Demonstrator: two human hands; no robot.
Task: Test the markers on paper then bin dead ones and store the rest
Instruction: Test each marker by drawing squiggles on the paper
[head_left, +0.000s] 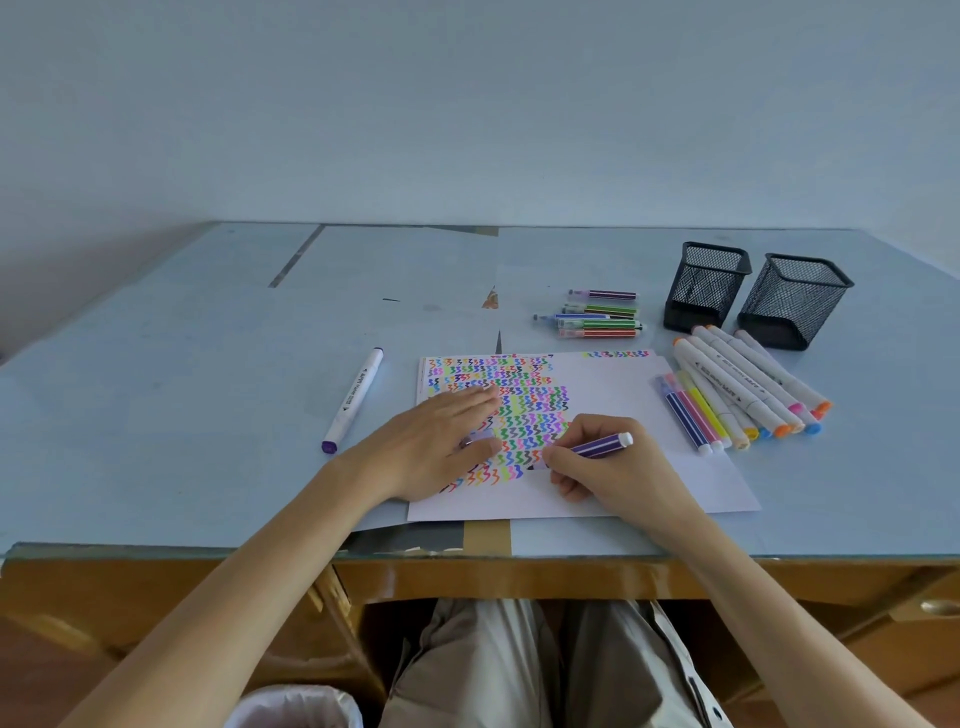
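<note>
The right hand (608, 467) is clamped in a writing grip on a purple striped marker (602, 446), tip down on the paper (613, 387) at the foot of the coloured squiggles. The left hand (441, 441) lies flat, fingers spread, pinning the sheet; a pale cap-like piece shows under it, though I cannot tell if it is held. The marker looks light, stiff and smooth, best gripped low near the tip. Outward: a lone white marker (353, 400) left, a marker row (748, 389) right, slim pens (597, 314) beyond, 2 mesh holders (706, 286), a lined bin (296, 706) below. Nothing blocks the reach.
</note>
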